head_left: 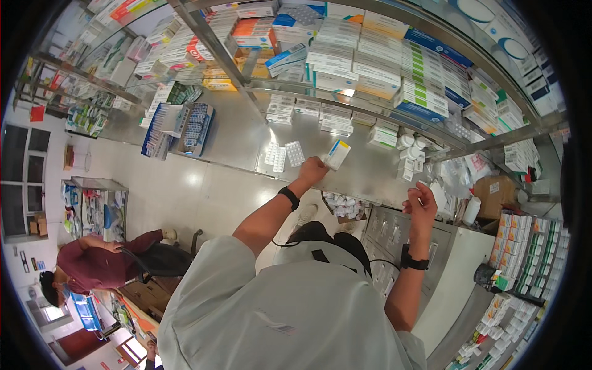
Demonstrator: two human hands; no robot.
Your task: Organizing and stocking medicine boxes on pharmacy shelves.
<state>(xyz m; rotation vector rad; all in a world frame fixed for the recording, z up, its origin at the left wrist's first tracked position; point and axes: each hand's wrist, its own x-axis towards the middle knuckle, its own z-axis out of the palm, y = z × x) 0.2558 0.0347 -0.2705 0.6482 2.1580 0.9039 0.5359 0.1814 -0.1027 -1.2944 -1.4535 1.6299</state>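
Note:
My left hand (pixel 313 170) is over the steel counter (pixel 240 134), its curled fingers at the lower left corner of a small white medicine carton (pixel 339 153) with a yellow and blue end. The fingertips appear to pinch that corner, though part of the contact is hidden. Just left of this hand lie several blister packs of tablets, among them a grey one (pixel 294 154) and a white one (pixel 279 159). My right hand (pixel 421 202) is raised near the counter's front edge, fingers bent and apart, with nothing seen in it.
Glass shelves packed with medicine cartons (pixel 377 69) rise behind the counter. White bottles (pixel 409 147) and small boxes stand right, an open blue-edged carton (pixel 196 129) left. Below are a box of vials (pixel 346 206) and a drawer cabinet (pixel 393 231). A person (pixel 92 263) sits lower left.

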